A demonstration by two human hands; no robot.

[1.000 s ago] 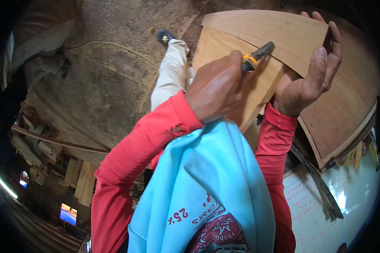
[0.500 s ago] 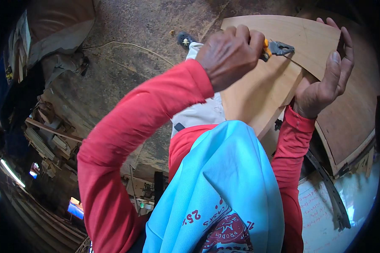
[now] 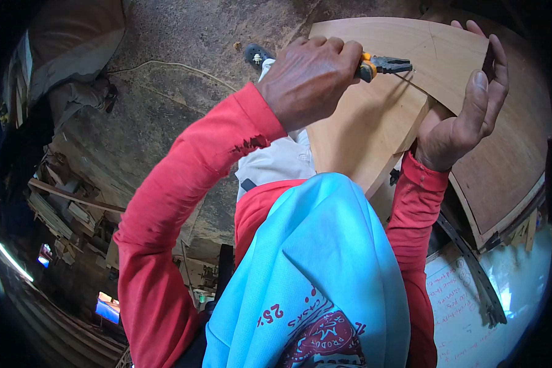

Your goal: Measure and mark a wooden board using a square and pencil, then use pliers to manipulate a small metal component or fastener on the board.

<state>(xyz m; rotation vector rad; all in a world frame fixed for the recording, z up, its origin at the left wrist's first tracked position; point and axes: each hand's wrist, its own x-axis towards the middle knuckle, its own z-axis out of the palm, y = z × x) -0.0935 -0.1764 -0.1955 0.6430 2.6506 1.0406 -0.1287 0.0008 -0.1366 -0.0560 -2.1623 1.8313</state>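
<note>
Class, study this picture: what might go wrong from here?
The pliers in the left hand point toward the upper wooden panel; if they slipped, they might scratch its face. The right hand is bare and cupped around that panel's right end, so a splinter could perhaps catch a finger.

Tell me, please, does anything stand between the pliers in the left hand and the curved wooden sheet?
Nothing visible does: the pliers in the left hand appear right over the near edge of the curved wooden sheet. The right hand is at its right end, out of that path.
</note>
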